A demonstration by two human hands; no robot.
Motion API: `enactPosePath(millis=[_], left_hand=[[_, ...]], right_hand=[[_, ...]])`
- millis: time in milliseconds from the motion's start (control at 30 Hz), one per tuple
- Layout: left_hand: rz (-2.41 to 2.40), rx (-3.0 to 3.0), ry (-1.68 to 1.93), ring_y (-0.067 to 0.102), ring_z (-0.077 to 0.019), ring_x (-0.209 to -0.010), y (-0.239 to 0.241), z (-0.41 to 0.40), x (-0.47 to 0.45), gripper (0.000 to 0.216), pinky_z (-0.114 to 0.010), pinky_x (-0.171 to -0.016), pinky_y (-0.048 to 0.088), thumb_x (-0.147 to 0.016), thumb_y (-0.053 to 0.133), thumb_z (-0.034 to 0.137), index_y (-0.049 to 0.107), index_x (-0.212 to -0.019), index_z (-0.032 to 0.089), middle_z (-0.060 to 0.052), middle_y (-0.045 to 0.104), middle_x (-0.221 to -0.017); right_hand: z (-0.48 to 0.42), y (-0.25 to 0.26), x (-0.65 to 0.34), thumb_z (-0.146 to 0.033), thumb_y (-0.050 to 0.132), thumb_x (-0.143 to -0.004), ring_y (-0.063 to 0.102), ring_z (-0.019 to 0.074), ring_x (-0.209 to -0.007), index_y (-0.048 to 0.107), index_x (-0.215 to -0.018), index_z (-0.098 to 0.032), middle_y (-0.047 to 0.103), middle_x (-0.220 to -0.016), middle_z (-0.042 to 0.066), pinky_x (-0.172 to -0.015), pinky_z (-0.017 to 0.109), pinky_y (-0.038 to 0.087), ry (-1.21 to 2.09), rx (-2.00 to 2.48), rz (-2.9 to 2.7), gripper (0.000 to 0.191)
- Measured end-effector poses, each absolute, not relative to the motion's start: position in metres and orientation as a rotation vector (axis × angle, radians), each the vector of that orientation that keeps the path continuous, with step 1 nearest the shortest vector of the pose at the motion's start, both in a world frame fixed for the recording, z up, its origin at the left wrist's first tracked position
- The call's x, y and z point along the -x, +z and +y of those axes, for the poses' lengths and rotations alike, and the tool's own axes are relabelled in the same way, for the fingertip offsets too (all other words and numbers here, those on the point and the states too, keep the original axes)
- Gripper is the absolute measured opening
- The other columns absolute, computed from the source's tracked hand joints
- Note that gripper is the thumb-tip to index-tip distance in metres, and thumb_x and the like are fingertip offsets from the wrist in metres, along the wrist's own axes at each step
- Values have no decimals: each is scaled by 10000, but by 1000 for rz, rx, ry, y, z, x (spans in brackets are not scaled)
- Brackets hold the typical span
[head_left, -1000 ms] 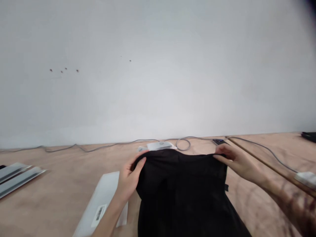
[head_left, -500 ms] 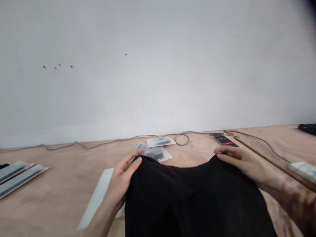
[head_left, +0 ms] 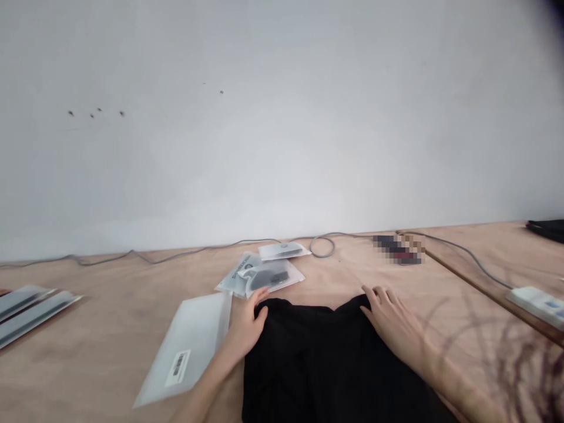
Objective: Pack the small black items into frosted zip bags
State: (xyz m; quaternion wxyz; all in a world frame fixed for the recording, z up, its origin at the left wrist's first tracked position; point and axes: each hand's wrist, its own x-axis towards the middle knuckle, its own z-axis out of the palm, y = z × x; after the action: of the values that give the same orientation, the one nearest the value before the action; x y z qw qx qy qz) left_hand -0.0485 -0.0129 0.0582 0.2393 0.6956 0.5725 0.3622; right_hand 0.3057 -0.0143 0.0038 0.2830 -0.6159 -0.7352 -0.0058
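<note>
Two flat packets (head_left: pixel 37 317): far left, side by side on the table (head_left: pixel 110 346), well apart from the cloth, a spot that seems to leave the middle free for it
Barcode pouch (head_left: pixel 191 329): lying flat, label up, just left of the cloth and partly behind the left forearm; handy there, I'd judge
Left hand (head_left: pixel 244 332): half open at the cloth's far left corner, thumb on this side, fingers by the edge; whether it pinches, I can't tell
Clear packets (head_left: pixel 273 275): piled overlapping beyond the cloth, near the wall, probably out of the way
Black cloth (head_left: pixel 326 364): here between both hands on the table, near end out of frame, far edge dipping mid-span
Right hand (head_left: pixel 390 317): loosely open, fingers fanned over the other corner, grip unclear; a hand per corner would spread that edge
Power strip (head_left: pixel 540 305): off right, well clear of the cloth
</note>
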Motion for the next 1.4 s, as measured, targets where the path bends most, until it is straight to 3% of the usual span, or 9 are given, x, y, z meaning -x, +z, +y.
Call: enactPosePath(millis=[67,200,367,533,700,1133,1200,1300,1400], left_hand=[[1703,-2150,1031,555,-306,-1341,64,-25,38,462,-541,-1140,429,-929,441,263,546,-1368,165,-149,632,-1395],[1461,-2600,740,490,-256,-1402,67,-50,6,501,-465,-1189,395,-989,397,264,460,-1484,211,-98,550,-1504],[1358,-2662,258,263,-355,-1525,47,-56,-15,621,-705,-1203,210,-1013,406,431,261,-1588,247,-89,303,-1651],[1371,-2630,211,197,-355,-1544,34,-50,-6,627,-732,-1183,203,-1026,338,524,198,-1593,297,-79,217,-1673],[1379,-2646,252,214,-351,-1541,29,-43,-4,639,-724,-1188,191,-1014,386,530,193,-1590,329,-94,209,-1674],[1403,-2667,262,301,-315,-1517,33,-44,1,585,-624,-1199,283,-1018,386,527,308,-1564,330,-102,297,-1653],[1424,-2670,309,399,-309,-1468,38,-40,-1,523,-590,-1183,331,-1028,374,495,411,-1521,325,-94,407,-1607],[1500,-2666,464,615,-291,-1234,48,-20,-10,410,-508,-1075,456,-1034,354,322,653,-1304,243,-106,684,-1321],[1501,-2688,655,621,-309,-1185,58,12,-18,395,-475,-1045,454,-985,368,198,666,-1244,191,-127,705,-1223]], right_hand=[[-30,13,-290,-331,449,-978,587,424,-1256,565,-1359,-176,627,-1377,217,-998,617,480,-225,1606,-2024,428],[-71,30,-255,-425,524,-966,501,324,-1398,405,-1525,-271,542,-1532,79,-1095,470,488,-293,1230,-2344,591],[-95,15,-251,-622,593,-874,523,412,-1366,84,-1608,-301,427,-1588,114,-1012,525,538,-217,1019,-2559,948],[-94,-23,-279,-728,613,-792,582,517,-1259,163,-1589,-347,526,-1516,139,-913,671,531,-363,1212,-2455,992],[-89,-21,-287,-730,594,-807,600,484,-1255,171,-1574,-410,533,-1518,96,-896,637,556,-335,1232,-2473,932],[-85,-30,-287,-703,588,-803,565,462,-1258,46,-1560,-453,463,-1492,38,-891,639,620,-349,1224,-2437,964],[-86,-31,-286,-691,607,-796,561,475,-1262,38,-1564,-436,455,-1495,51,-875,657,617,-374,1220,-2422,989],[-87,-33,-285,-689,625,-786,545,490,-1283,33,-1564,-434,431,-1514,36,-876,671,603,-358,1243,-2405,1010],[-90,-29,-284,-668,628,-804,532,472,-1311,34,-1559,-446,408,-1534,0,-924,648,587,-300,1249,-2419,987]])
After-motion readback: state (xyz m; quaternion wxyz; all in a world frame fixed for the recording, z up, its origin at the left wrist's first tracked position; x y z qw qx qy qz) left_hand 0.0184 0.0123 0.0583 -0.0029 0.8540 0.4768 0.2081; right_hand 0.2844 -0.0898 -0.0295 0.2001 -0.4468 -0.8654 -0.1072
